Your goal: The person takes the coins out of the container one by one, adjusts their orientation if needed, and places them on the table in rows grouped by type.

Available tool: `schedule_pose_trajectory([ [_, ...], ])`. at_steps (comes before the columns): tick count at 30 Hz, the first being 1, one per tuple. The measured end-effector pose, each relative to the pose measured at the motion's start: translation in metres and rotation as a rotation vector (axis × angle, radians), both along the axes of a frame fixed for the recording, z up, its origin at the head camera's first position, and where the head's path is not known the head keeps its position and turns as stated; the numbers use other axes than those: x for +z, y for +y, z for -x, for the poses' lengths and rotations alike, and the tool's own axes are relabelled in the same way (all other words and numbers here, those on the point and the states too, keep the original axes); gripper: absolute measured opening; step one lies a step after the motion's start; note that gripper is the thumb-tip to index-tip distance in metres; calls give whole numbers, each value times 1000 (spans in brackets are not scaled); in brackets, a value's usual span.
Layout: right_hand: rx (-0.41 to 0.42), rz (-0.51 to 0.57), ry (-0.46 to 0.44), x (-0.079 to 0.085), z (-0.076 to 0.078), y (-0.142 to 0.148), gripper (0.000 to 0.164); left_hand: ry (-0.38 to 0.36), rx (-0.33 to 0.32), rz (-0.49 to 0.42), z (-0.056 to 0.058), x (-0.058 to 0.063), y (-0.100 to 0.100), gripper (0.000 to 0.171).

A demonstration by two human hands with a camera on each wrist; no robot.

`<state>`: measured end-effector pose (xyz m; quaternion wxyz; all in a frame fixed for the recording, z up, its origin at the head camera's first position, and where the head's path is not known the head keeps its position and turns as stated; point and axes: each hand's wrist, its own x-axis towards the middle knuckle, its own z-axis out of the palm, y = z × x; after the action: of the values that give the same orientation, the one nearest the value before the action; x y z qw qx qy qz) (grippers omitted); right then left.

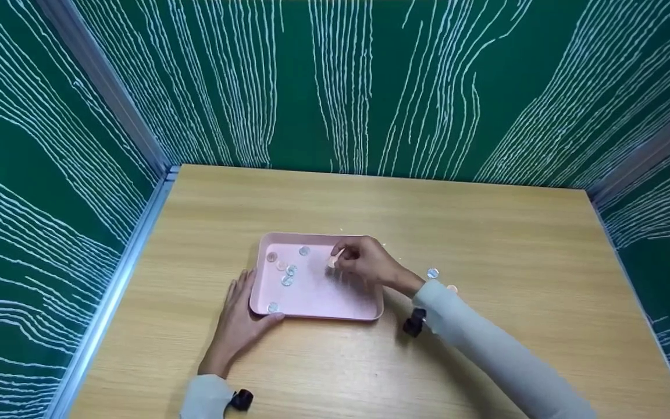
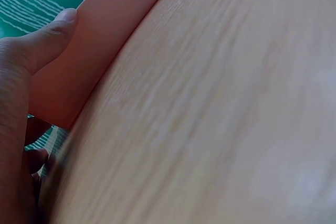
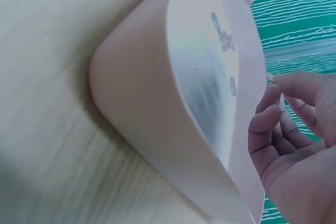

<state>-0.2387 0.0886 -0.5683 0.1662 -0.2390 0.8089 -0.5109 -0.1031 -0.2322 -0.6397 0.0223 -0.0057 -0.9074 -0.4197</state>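
Observation:
A shallow pink tray lies on the table, with several silvery and copper-coloured coins scattered mostly over its left half. Above the tray's right part, my right hand pinches a pale copper-coloured coin between thumb and fingertips. Only a thin edge of that coin shows in the right wrist view, beside the curled fingers. My left hand holds the tray's near left corner, fingers along the left side and thumb on the front rim. The left wrist view shows that thumb against the tray's outer wall.
On the table right of the tray lie a silvery coin and a copper-coloured one partly behind the right sleeve. Tiny light specks lie behind the tray. Green panels with white wavy lines enclose the wooden table.

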Motion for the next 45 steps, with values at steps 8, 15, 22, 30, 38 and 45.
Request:
schedule_pose_trajectory([
  [8, -3, 91, -68, 6, -20, 32, 16, 19, -12, 4, 0, 0, 1, 122],
  [15, -48, 171, -135, 6, -34, 62, 21, 15, -6, 9, 2, 0, 0, 122],
  [22, -111, 177, -127, -2, -46, 99, 21, 12, -12, 7, 3, -2, 1, 122],
  [30, -230, 135, -88, -13, -53, 152, 25, 23, -3, 0, 2, -1, 0, 121],
  [38, -389, 167, -85, -24, -61, 201, 26, 31, -2, -2, 0, -4, -1, 119],
  [45, -484, 159, -140, -39, -70, 232, 28, 17, 0, 0, 0, -4, -1, 120],
])
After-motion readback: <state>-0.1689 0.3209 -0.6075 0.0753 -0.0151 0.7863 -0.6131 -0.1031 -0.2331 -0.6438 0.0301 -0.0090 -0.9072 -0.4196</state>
